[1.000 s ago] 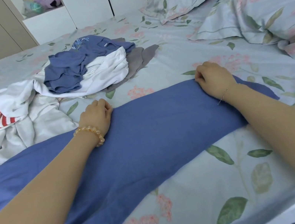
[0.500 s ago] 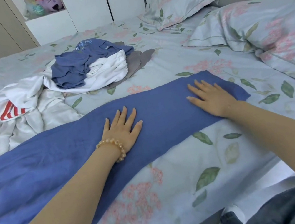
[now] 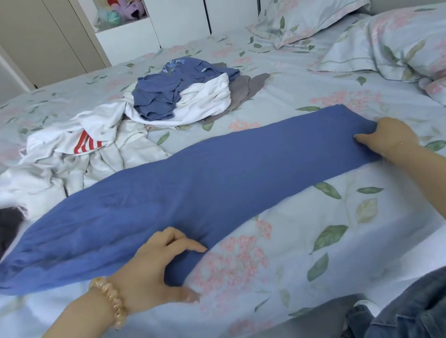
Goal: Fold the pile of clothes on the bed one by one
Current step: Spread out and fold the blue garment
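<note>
Blue garment (image 3: pixel 217 175): lies long across bed (image 3: pixel 304 258).
Left hand (image 3: pixel 150 269): pinches its near edge.
Right hand (image 3: pixel 387 137): grips its right end.
Pile (image 3: pixel 175 100): behind, unfolded.

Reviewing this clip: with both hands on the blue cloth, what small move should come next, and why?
Probably lift the right end and carry it across to the left end. The blue cloth lies as a long flat band, the right hand grips its right end, and the left hand pinches its near edge, so halving its length looks next.
</note>
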Demonstrator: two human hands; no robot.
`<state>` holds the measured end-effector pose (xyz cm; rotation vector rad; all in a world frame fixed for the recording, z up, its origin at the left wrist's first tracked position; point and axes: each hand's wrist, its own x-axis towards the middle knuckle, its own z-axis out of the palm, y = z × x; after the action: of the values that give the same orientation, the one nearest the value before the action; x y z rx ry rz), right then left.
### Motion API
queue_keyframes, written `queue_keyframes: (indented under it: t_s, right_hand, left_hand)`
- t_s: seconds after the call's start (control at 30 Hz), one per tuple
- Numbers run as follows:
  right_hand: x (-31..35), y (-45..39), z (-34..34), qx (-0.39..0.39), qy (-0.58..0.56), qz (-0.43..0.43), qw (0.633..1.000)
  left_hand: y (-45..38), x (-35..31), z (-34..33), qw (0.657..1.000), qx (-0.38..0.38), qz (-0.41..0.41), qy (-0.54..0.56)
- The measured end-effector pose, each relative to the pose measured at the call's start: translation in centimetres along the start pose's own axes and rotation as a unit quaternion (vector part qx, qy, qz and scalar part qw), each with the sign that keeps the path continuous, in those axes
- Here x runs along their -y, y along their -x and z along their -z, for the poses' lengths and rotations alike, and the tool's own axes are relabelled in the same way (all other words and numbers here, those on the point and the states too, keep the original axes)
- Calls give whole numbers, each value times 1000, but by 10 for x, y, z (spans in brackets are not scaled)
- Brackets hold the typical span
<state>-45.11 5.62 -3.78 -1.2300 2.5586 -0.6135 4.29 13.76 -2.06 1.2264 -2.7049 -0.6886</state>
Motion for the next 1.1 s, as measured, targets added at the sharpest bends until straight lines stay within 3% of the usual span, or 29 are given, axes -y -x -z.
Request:
queue_keyframes:
  t_s: [0.07, 0.23, 0.43, 0.57, 0.73, 0.9, 1.0, 1.1]
  right_hand:
    - [4, 3, 5, 24, -96, -19, 995]
    - [5, 9, 9, 20, -247, -58, 967]
    - [14, 8, 5, 40, -421, -94, 901]
    - [18, 6, 5, 80, -497, -119, 856]
    - [29, 14, 12, 156, -612, -128, 765]
    - [77, 34, 15, 207, -702, -71, 677]
    - [128, 57, 17, 263, -697, -8, 666]
    - [188, 92, 11, 317, -659, 46, 680]
  left_hand:
    - [1, 6, 2, 999, -8, -2, 37]
    - [1, 12, 3, 992, -108, 36, 53]
    - [-45, 9, 52, 993, -61, 38, 90]
    - [-94, 43, 81, 987, -31, 102, 117]
    - [-112, 68, 58, 976, -139, 170, 15]
    - [-69, 61, 44, 953, -272, 108, -79]
    - [-34, 47, 46, 936, -329, 122, 8]
    - [-11, 41, 60, 877, -342, 213, 262]
